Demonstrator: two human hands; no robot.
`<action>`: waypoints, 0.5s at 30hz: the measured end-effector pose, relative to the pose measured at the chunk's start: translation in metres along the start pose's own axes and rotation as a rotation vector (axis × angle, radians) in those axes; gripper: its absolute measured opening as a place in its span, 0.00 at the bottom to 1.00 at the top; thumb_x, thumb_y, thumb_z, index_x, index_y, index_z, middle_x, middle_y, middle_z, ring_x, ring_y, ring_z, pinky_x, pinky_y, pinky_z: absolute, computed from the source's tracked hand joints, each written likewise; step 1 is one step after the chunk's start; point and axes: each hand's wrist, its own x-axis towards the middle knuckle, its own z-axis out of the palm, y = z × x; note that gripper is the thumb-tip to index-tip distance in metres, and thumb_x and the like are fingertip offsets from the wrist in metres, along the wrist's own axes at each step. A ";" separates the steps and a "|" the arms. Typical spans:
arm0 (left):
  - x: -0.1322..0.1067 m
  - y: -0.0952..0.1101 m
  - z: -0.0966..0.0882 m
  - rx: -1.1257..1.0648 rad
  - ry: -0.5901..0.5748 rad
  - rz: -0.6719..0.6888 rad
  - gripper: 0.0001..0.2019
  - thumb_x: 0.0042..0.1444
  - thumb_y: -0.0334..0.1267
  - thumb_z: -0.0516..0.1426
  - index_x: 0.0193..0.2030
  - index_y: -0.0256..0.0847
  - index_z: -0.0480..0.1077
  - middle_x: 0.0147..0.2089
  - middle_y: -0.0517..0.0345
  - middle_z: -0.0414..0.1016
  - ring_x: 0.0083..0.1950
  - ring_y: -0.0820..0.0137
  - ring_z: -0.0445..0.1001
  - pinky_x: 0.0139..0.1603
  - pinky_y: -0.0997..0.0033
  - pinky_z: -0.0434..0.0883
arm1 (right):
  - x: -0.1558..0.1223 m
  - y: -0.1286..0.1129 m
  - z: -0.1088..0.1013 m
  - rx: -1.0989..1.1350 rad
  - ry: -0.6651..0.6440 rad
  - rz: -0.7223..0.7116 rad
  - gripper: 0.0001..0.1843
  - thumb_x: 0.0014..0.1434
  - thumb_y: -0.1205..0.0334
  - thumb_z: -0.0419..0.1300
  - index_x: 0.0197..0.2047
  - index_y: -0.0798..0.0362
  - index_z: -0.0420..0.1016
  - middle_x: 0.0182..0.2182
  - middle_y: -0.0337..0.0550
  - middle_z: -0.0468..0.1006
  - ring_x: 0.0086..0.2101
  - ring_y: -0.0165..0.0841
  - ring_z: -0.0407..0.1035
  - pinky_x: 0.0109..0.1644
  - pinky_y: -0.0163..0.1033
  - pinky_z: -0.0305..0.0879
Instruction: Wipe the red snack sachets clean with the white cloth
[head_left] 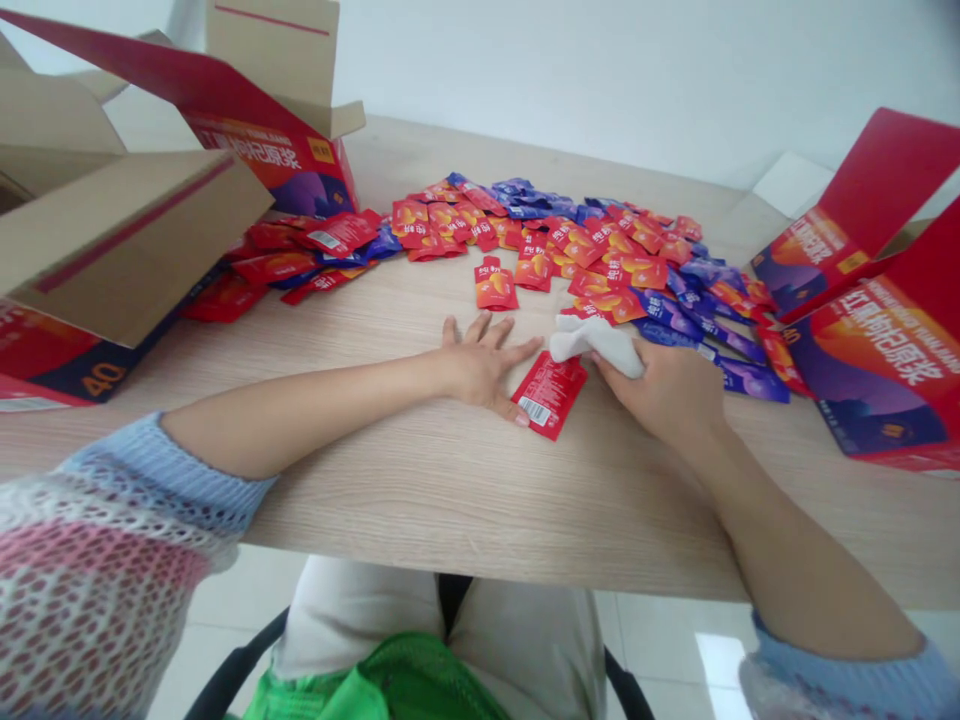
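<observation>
My left hand lies flat on the wooden table with fingers spread, its thumb touching the edge of a red sachet that lies face down, barcode showing. My right hand is closed on a white cloth and holds it at the top end of that sachet. Behind both hands spreads a heap of several red and orange sachets mixed with purple ones. One red sachet lies apart, just beyond my left fingers.
An open brown carton and a red printed box stand at the left. More red sachets lie beside them. Two open red boxes stand at the right. White wall behind; table edge near my lap.
</observation>
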 end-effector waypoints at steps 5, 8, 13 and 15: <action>0.002 0.002 0.001 -0.011 -0.017 0.001 0.52 0.43 0.61 0.64 0.71 0.68 0.40 0.76 0.56 0.23 0.71 0.36 0.19 0.56 0.20 0.31 | -0.020 -0.011 -0.009 0.293 0.009 -0.248 0.18 0.58 0.46 0.58 0.37 0.51 0.82 0.27 0.47 0.81 0.28 0.40 0.74 0.28 0.39 0.57; 0.003 0.002 0.003 0.018 -0.015 -0.014 0.46 0.49 0.51 0.64 0.69 0.74 0.40 0.76 0.60 0.24 0.71 0.38 0.20 0.56 0.20 0.33 | -0.024 -0.021 -0.002 0.442 -0.230 -0.524 0.14 0.57 0.53 0.60 0.45 0.44 0.81 0.35 0.41 0.83 0.33 0.37 0.76 0.33 0.37 0.60; 0.003 0.002 -0.001 0.067 -0.027 0.018 0.49 0.48 0.50 0.65 0.68 0.76 0.38 0.76 0.58 0.24 0.72 0.37 0.22 0.56 0.19 0.37 | -0.019 -0.029 0.003 0.436 -0.424 -0.441 0.16 0.59 0.46 0.57 0.34 0.46 0.82 0.28 0.39 0.82 0.28 0.35 0.73 0.29 0.36 0.56; 0.002 0.003 -0.004 0.086 -0.030 0.012 0.50 0.45 0.55 0.66 0.69 0.75 0.38 0.76 0.57 0.27 0.72 0.36 0.24 0.55 0.18 0.37 | -0.014 -0.027 0.003 0.413 -0.411 -0.373 0.18 0.59 0.44 0.56 0.35 0.46 0.81 0.28 0.39 0.81 0.28 0.35 0.73 0.28 0.36 0.54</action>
